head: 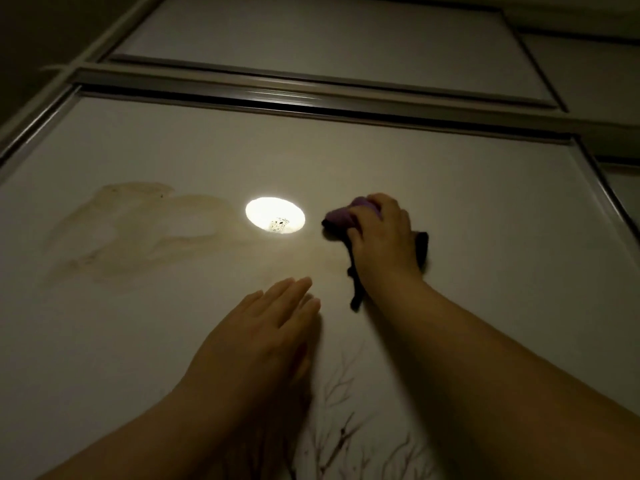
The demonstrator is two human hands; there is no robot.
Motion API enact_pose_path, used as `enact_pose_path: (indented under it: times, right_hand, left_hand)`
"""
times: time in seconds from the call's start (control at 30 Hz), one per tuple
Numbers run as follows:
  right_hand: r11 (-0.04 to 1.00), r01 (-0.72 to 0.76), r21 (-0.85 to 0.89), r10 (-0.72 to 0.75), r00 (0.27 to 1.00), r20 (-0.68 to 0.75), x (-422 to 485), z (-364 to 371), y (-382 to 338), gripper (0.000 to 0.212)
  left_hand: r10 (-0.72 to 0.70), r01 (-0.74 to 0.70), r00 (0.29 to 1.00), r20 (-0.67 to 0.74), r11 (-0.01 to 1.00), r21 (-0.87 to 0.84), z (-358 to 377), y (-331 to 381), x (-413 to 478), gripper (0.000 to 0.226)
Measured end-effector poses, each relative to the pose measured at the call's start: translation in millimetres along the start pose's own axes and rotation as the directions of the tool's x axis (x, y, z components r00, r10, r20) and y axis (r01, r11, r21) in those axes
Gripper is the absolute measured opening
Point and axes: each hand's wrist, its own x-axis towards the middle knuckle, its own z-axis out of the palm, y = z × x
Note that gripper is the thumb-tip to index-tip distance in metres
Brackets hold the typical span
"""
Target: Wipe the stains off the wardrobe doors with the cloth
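A white wardrobe door (485, 209) fills the view, seen from below in dim light. A wide brownish stain (131, 230) smears its left half. My right hand (384, 237) presses a bunched purple cloth (341, 218) against the door, right of a bright round light reflection (275, 214); part of the cloth hangs dark below the hand. My left hand (273, 323) lies flat on the door lower down, fingers together and holding nothing.
A metal rail (277, 95) frames the door's top, with upper cabinet panels (311, 39) above it. A second door's edge (616, 202) shows at the right. A dark branch pattern (339, 410) is printed on the lower door.
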Motion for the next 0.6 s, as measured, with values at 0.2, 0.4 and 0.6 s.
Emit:
enact_pose_path:
  times: [0.2,0.4,0.6]
  right_hand:
    - [0.993,-0.002,-0.122,-0.002,0.999,-0.033,-32,-20,19,0.03]
    - [0.954,-0.297,-0.028,0.279,0.921,-0.271,8,-1,-11,0.056]
    - [0.984,0.061,-0.168,-0.075,0.994,-0.081,-41,60,-72,0.042]
  left_hand:
    - [-0.033,0.032,0.999,-0.005,0.997,-0.073,-6,-45,-9,0.049]
    - [0.012,-0.015,0.997,-0.073,0.999,-0.033,-15,-91,-31,0.04]
    - [0.0,-0.001,1.0,-0.016,0.998,-0.056,-5,-104,-36,0.052]
